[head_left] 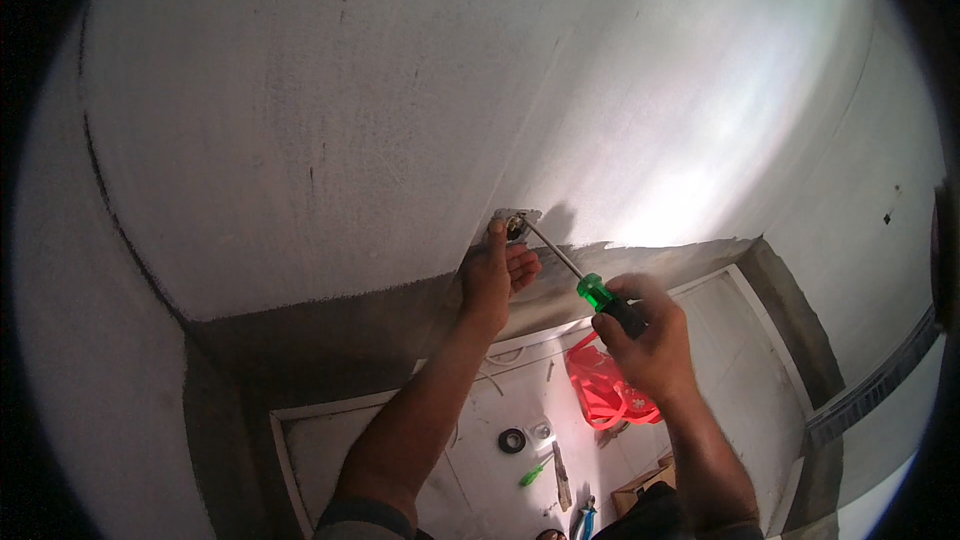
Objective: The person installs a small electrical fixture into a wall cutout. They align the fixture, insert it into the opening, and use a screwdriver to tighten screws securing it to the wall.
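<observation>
A small electrical wall fitting point(516, 227) with a pale, angular frame and a dark round middle sits on the white wall. My left hand point(492, 278) grips it at its left and lower edge, thumb on the frame and fingers curled below. In my right hand point(648, 332) is a screwdriver point(597, 290) with a green and black handle, held at a slant. Its long metal shaft runs up to the left, and the tip meets the fitting near its upper right. The exact contact with a screw is too small to make out.
Below lies a tiled floor point(470, 465) with a red bag point(605, 385), a roll of black tape point(511, 440), a small green-handled tool point(535, 473) and blue-handled pliers point(585, 520). A cardboard box point(640, 485) stands near my right forearm. Bare grey plaster point(320, 335) borders the wall's foot.
</observation>
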{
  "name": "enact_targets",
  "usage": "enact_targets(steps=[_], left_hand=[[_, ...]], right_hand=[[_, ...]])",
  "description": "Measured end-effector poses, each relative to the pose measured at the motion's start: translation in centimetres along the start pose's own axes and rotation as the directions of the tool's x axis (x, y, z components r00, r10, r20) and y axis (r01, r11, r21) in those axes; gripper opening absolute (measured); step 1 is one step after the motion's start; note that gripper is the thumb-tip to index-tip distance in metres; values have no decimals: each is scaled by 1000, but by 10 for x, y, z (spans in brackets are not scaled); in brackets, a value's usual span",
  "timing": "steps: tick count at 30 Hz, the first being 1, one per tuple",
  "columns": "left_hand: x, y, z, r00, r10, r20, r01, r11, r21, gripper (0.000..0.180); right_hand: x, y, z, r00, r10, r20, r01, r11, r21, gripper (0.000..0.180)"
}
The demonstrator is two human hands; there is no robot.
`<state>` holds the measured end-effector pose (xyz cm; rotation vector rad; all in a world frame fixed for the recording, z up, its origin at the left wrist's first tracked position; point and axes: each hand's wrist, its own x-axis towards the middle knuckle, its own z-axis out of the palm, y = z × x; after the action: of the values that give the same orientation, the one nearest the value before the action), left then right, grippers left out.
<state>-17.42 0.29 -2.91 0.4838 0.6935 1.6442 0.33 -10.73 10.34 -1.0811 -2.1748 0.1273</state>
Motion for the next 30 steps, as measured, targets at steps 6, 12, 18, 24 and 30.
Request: enact_targets(steps=[6, 12, 18, 24, 30], left_hand=[[1, 0, 0, 1000, 6, -2, -6, 1000, -2, 84], [-1, 0, 2, 1000, 4, 6, -4, 1000, 1, 86], [0, 1, 2, 1000, -8, 0, 8, 1000, 5, 84], [2, 0, 1, 1000, -17, -4, 17, 1000, -15, 83], [4, 0, -1, 1000, -8, 3, 8, 1000, 0, 83]], right_hand=[[-4, -2, 16, 917, 356, 183, -400, 812, 425, 26], [-1, 11, 7, 893, 413, 179, -445, 747, 494, 43], [-2, 6, 12, 957, -285, 51, 287, 904, -316, 41], [8, 9, -12, 727, 371, 578, -651, 106, 752, 23], [3, -3, 2, 967, -251, 34, 253, 948, -193, 39]])
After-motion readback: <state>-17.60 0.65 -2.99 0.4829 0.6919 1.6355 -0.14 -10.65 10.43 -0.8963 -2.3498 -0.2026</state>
